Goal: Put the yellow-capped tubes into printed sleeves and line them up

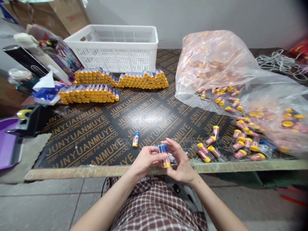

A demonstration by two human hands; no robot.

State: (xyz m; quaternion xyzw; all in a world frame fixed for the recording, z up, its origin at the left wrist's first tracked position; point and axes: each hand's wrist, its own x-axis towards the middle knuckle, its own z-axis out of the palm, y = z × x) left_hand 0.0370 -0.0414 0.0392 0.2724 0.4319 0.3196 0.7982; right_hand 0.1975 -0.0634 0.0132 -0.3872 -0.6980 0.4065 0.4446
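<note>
Near the table's front edge, my left hand (147, 160) grips a small clear tube (165, 159) with a yellow end and a blue label or cap at its top. My right hand (180, 163) is beside the tube, its fingers curved around the right side and apart; the thumb is near the yellow end. To the left and behind lies one tube with a blue and red label and yellow end (136, 139). On the right, several yellow-capped tubes with pink-red labels (240, 154) lie loose, in front of a large clear plastic bag (214, 57) of similar tubes.
Stacked rows of blue and yellow tubes (89, 94) stand before a white basket (115, 53). Left are a black holder (32, 120), a purple container (7, 141) and a tissue pack (45, 88). A white cable (279, 64) is coiled at the back right.
</note>
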